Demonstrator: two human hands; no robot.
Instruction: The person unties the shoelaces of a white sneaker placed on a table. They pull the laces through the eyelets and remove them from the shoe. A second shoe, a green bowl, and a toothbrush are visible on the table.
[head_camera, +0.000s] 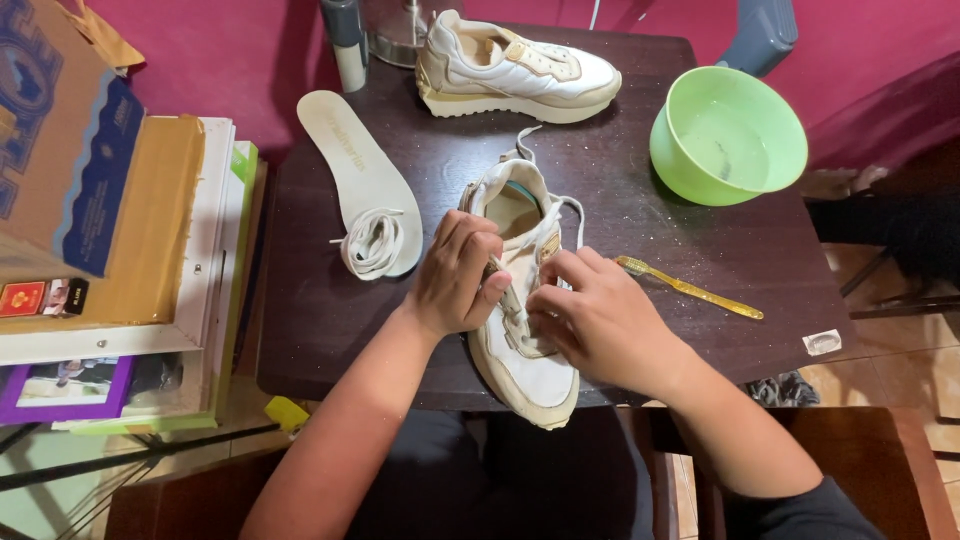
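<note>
A cream and white sneaker (520, 330) lay toe toward the person at the near edge of the dark bench (700, 240), its laces half out. The left hand (455, 280) and right hand (600, 320) pinched the lace over its tongue. Its mate (515, 70) stood behind; an insole (355, 170) with a coiled lace (372, 245), a yellow toothbrush (690, 288) and a green bowl (728, 135) flanked it. A blue-and-tan cardboard box (60, 140) rested on stacked books at left.

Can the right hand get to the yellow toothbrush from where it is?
Probably yes. The right hand rests on the near shoe, and the toothbrush lies just beside it on bare table, nothing between them.
</note>
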